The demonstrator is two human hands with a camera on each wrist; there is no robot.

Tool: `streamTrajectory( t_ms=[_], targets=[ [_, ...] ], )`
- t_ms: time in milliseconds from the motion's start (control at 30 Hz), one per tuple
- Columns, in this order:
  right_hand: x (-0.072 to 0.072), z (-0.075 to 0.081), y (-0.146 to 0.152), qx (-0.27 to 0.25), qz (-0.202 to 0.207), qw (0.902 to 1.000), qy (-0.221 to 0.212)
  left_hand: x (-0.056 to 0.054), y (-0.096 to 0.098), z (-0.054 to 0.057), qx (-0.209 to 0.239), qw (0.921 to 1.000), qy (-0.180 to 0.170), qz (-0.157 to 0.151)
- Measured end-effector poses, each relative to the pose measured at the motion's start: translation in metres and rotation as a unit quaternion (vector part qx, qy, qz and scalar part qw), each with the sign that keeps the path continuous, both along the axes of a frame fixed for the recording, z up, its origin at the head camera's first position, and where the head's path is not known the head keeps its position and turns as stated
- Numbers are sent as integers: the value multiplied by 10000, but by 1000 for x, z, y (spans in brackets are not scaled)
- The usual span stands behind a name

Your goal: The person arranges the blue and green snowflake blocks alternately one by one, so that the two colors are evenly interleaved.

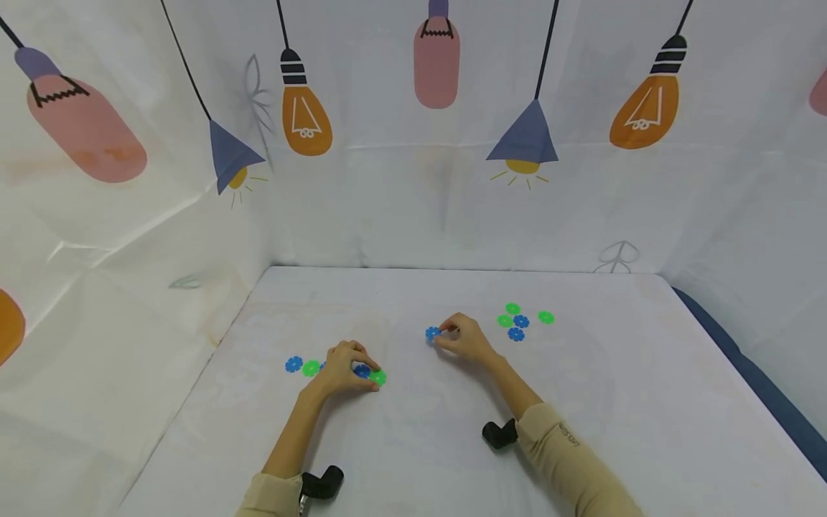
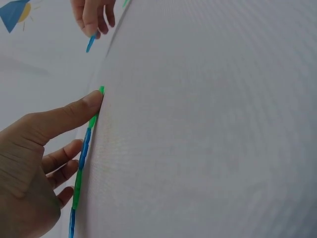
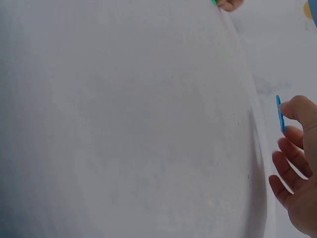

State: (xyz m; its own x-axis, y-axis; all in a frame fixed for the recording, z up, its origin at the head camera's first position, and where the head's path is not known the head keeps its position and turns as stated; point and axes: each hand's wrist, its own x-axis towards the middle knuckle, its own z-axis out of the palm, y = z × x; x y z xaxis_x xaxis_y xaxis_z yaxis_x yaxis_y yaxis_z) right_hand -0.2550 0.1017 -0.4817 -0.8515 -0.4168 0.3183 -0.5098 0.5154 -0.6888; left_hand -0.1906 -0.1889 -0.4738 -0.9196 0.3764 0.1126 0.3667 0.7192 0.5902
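Thin flower-shaped plastic discs in blue and green form a row on the white table, colours alternating. My left hand (image 1: pixel 341 370) is over this row and grips the green disc (image 1: pixel 379 378) at its right end between thumb and fingers. Beside that lies a blue disc (image 1: pixel 362 371); part of the row is hidden under the hand. In the left wrist view the row shows edge-on, ending in the green disc (image 2: pixel 101 90) at the thumb tip. Up and to the right, my right hand (image 1: pixel 468 342) pinches a single blue disc (image 1: pixel 431 333), held above the table in the right wrist view.
Several loose discs, such as a green disc (image 1: pixel 545 317) and a blue disc (image 1: pixel 515 334), lie on the table (image 1: pixel 439 459) right of my right hand. White sheeting (image 1: pixel 400 208) printed with lamps stands behind and at the sides. A black wrist mount (image 1: pixel 323 482) sticks out from the left sleeve.
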Motion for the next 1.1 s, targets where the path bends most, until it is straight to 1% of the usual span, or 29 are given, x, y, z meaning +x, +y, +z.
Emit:
streamTrajectory(
  t_ms=[100, 233, 333, 433, 567, 667, 800, 1100],
  targets=[
    [7, -2, -9, 52, 278, 9995, 106, 0, 0, 0, 24, 10000, -14, 0],
    [15, -4, -23, 327, 630, 9974, 138, 0, 0, 0, 1, 10000, 12, -4],
    [22, -2, -34, 593, 893, 9939, 256, 0, 0, 0, -31, 10000, 29, -7],
    [30, 0, -44, 823, 1092, 9903, 252, 0, 0, 0, -13, 10000, 13, 15],
    [39, 2, -54, 1160, 1121, 9869, 99, -1, -1, 0, -13, 10000, -1, 16],
    [44, 2, -59, 1348, 1089, 9848, 128, -1, 0, 0, -51, 10000, 31, -10],
    [49, 3, -62, 1432, 1111, 9832, 223, -1, 1, 0, -64, 10000, 43, 12],
    [52, 1, -62, 1493, 1027, 9833, 157, 1, 2, 2, -64, 9999, 52, 64]
  ],
)
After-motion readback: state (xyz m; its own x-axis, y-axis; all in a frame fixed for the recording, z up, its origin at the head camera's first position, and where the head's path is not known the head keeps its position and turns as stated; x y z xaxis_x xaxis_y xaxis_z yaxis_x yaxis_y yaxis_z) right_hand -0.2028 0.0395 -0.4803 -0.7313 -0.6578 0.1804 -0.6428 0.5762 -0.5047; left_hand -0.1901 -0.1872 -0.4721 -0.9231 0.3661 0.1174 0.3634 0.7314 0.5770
